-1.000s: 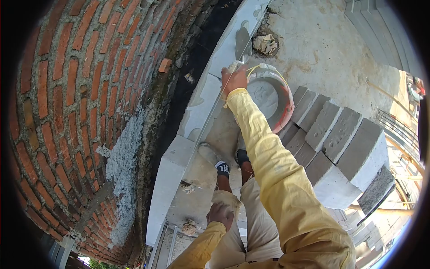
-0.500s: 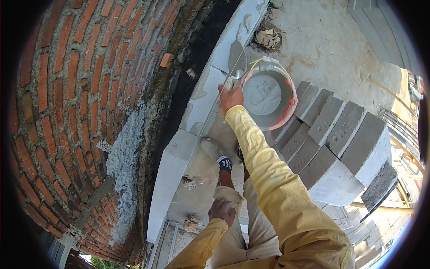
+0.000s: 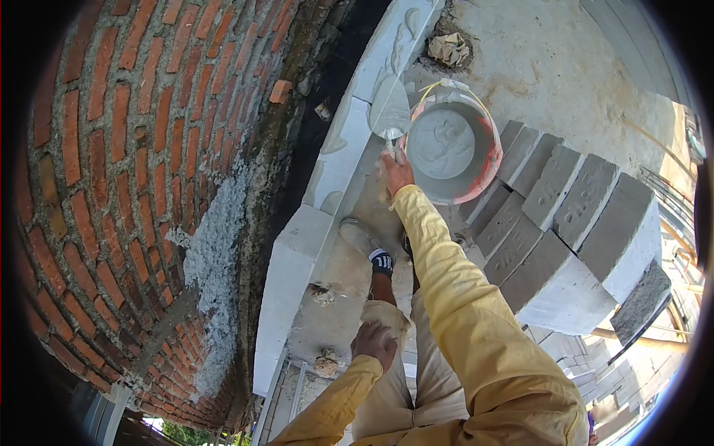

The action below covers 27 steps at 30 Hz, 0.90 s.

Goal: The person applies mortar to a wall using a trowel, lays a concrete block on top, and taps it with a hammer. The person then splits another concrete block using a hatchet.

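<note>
My right hand (image 3: 398, 171) is closed around the handle of a pointed trowel (image 3: 390, 110). The trowel's broad grey blade lies over the top of a low wall of pale blocks (image 3: 286, 279), pointing away from me. Patches of wet mortar (image 3: 334, 141) are spread along that wall top. Just right of my right hand stands a round bucket (image 3: 492, 141) with a reddish rim and a yellow cord handle, holding grey mortar (image 3: 442, 143). My left hand (image 3: 374, 343) rests on my bent knee with nothing visible in it; its fingers lie over the trouser leg.
A thin string (image 3: 338, 201) runs along the block wall's edge. Stacked grey blocks (image 3: 561, 215) stand right of the bucket. Left is a brick wall (image 3: 134, 186) beyond a dark gap. Crumpled paper (image 3: 449, 50) lies on the concrete floor (image 3: 535, 67).
My right hand has drawn the trowel slightly back toward me, and more of its blade face shows. My left hand stays on the knee. The view has shifted a little.
</note>
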Tool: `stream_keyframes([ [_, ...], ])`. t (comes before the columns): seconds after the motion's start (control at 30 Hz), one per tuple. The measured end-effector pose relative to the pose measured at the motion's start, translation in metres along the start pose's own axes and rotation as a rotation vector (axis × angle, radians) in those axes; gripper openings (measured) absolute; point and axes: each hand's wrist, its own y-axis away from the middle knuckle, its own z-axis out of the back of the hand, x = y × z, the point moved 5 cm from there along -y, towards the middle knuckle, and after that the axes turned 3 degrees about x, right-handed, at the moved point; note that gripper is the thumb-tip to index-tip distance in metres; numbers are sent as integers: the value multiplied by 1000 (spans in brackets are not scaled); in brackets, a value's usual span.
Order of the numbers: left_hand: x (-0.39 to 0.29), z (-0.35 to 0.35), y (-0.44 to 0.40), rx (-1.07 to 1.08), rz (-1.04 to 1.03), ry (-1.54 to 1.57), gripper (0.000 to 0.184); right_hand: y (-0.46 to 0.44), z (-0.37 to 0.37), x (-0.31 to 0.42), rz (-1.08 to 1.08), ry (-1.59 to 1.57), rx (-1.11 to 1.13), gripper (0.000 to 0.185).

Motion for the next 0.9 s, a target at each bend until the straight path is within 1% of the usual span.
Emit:
stream_keyframes([
  [0.03,-1,1,0,1,-3,-3,47,-1,5,-12,9,37,7,51],
  [0.13,0,0,0,3,-1,-20,46,22,15,-40,20,323,-69,52],
  [0.23,-2,4,-1,26,5,-35,46,77,21,-46,-186,43,-6,51],
  [0.33,-7,10,0,-75,-42,-4,42,125,48,-24,14,258,-237,51],
  [0.37,-6,11,0,-84,-54,-3,42,124,64,-41,64,240,-338,38],
  [0.43,-4,9,0,-99,-80,5,41,122,95,-15,-16,458,-453,38],
  [0.47,-3,7,-1,-66,-79,0,43,112,108,-1,-53,563,-502,39],
  [0.53,2,4,-1,-11,-63,-15,45,70,138,-4,-286,569,-463,51],
  [0.6,2,3,0,-16,-66,-27,45,19,159,-24,-335,797,-536,49],
  [0.63,2,3,0,-21,-67,-36,46,1,150,-11,-338,1134,-236,47],
  [0.7,1,2,-1,1,-59,-49,46,-15,142,-4,-381,984,-347,37],
  [0.8,3,3,1,8,-39,-68,48,6,134,1,-511,211,-191,32],
  [0.83,3,3,-1,8,-43,-70,48,4,146,-27,-473,-16,-170,30],
  [0.9,0,6,0,11,-33,-76,48,37,153,-31,-405,-88,-154,30],
])
